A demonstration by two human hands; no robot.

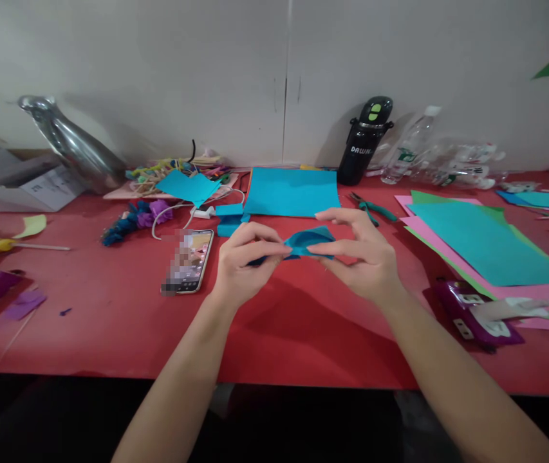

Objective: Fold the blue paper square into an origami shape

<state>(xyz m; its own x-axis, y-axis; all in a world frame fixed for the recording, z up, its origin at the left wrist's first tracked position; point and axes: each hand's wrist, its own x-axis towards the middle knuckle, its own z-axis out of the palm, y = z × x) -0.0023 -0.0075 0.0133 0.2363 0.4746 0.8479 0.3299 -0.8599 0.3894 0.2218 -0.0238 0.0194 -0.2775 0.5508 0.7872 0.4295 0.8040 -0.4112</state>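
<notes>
A folded piece of blue paper (320, 236) is held up above the red table between both hands. My left hand (250, 260) pinches its left side, fingertips pressed together at the middle. On the other side, my right hand (363, 254) has its thumb and fingers closed on the right part, with the index finger raised over it. Just behind the hands lies a small folded blue paper piece (230, 220). Blue sheets (293, 191) rest farther back, and another blue paper (190, 186) lies over some sticks.
A phone (190, 262) lies left of my hands. Green-handled pliers (375, 209), a black bottle (363, 145) and a clear plastic bottle (409, 148) are behind. Coloured sheets (491, 244) and a purple glue gun stand (477, 315) occupy the right. A metal flask (76, 145) leans at the left.
</notes>
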